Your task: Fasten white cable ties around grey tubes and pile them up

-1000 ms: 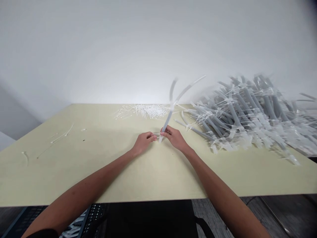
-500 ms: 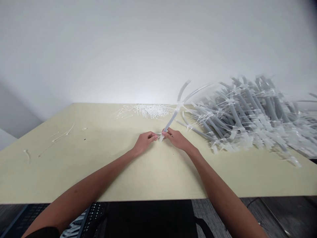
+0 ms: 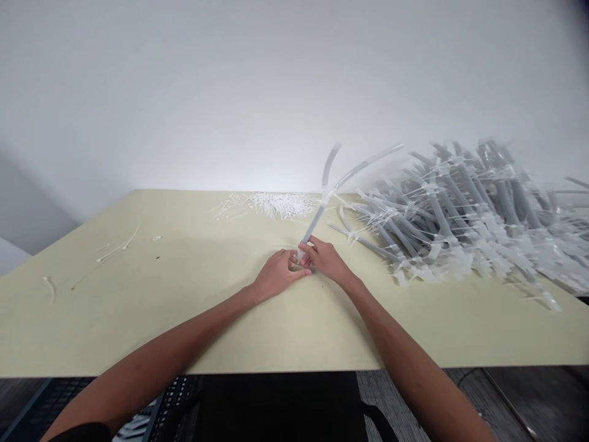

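A grey, translucent tube piece (image 3: 313, 222) stands tilted over the middle of the table, branching at its top into two curved tubes. My right hand (image 3: 322, 258) pinches its lower end, beside a whitish tip. Against that same end is my left hand (image 3: 280, 273), its fingers bent around the tip and its thumb reaching toward my right fingers. A thin white tie shows near the left fingertips; exactly how they hold it is hidden. Behind the hands, a pile of white cable ties (image 3: 285, 205) lies by the wall.
On the right, a large heap of similar grey tube pieces (image 3: 460, 209) spreads over the pale yellow table (image 3: 207, 331). Loose ties (image 3: 113, 250) and a short curved piece (image 3: 50, 288) lie at the left. A blue crate (image 3: 37, 405) is below the front edge.
My left hand has moved right and closed in around the tube's lower end, its thumb now near my right fingers. The tube's top has swung slightly left.
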Available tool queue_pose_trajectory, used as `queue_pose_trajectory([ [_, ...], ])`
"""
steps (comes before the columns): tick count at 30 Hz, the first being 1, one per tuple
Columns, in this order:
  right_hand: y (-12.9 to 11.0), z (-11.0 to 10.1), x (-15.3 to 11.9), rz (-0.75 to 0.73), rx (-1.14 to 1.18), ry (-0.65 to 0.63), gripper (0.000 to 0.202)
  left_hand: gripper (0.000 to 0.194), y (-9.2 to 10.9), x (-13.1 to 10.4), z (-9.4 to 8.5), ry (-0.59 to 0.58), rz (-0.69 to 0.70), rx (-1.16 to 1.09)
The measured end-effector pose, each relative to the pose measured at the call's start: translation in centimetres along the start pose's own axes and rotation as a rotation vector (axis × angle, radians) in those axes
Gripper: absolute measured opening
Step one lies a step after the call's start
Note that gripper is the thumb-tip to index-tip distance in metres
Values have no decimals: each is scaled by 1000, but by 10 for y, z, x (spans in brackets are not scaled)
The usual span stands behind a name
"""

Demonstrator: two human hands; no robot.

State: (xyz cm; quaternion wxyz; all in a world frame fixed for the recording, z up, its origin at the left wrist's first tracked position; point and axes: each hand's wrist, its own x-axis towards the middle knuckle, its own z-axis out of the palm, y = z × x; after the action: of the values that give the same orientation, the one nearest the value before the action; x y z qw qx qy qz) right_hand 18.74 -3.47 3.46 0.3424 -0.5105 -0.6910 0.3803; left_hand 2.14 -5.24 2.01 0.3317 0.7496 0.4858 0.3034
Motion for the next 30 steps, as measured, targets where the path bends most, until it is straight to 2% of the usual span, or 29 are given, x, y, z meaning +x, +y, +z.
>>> queue_pose_trajectory([
  [5, -3, 2, -2, -30, -23, -15, 26, 25, -6, 4, -1, 32, 12, 3],
  [10, 2, 3, 0, -29, -55, 23, 28, 20, -12, 10, -7, 26, -55, -44],
  [15, 2, 6, 1, -1, 277, -88, 27, 18, -15, 15, -13, -18, -86, -107],
  [18, 4, 7, 1, -2, 348, -154, 27, 18, -18, 18, -16, -48, -116, -148],
  [23, 10, 10, 4, 15, 378, -186, 38, 26, -23, 24, -26, -206, -120, -295],
  [27, 11, 15, 7, -8, 411, -208, 37, 29, -21, 26, -39, -378, -50, -373],
  [30, 11, 14, 6, -15, 396, -209, 37, 32, -21, 25, -48, -447, -44, -424],
])
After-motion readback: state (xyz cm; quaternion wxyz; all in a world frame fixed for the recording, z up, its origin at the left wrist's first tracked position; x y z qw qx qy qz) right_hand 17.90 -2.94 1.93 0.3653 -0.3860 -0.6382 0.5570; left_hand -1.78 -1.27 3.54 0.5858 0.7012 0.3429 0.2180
